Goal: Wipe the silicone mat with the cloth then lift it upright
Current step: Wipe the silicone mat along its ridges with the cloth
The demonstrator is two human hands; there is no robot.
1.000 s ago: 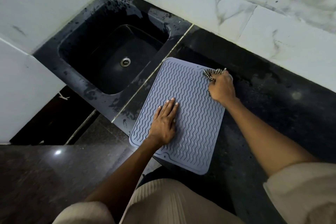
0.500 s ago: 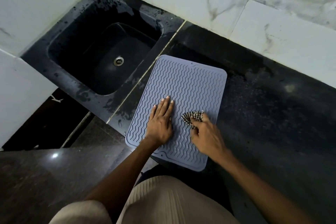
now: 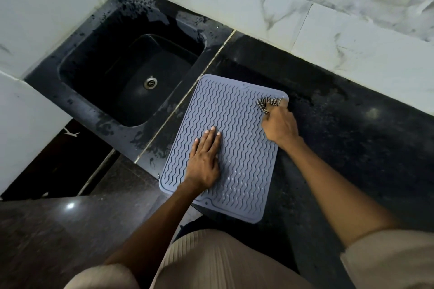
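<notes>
Now our right hand (image 3: 280, 125), gripping the cloth (image 3: 267, 103), has swept from mid-mat back to the far right corner of the silicone mat (image 3: 237, 124), which lies flat on the tabletop (image 3: 352, 148) under our flat, spread left hand (image 3: 204, 162), so we're still wiping, lift pending.

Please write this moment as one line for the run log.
phase: wiping | left hand: flat on silicone mat | right hand: grips cloth at far right corner | mat: flat
</notes>
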